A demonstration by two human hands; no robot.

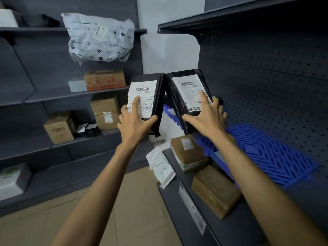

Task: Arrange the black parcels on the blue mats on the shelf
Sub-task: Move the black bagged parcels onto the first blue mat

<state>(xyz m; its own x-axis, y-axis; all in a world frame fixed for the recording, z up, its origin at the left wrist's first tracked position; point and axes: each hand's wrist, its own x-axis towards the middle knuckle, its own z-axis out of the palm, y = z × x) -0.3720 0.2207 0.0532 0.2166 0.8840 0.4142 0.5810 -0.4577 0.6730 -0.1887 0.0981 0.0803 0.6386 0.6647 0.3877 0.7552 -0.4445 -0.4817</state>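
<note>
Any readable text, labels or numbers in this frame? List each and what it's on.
Nothing reads clearly.
On the left black parcel: label with a barcode, print too blurred.
On the right black parcel: label with two barcodes, print too blurred.
On the white poly bag: logos and a label, unreadable.
On the orange carton: print blurred.
On the brown box: dark print, too small.
On the shelf-edge tag: blurred.

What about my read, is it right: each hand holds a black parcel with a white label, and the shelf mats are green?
Not quite. In the head view the mats are blue, not green. The rest stands: the left hand holds the left parcel, the right hand the right parcel, both black with white labels.
</note>
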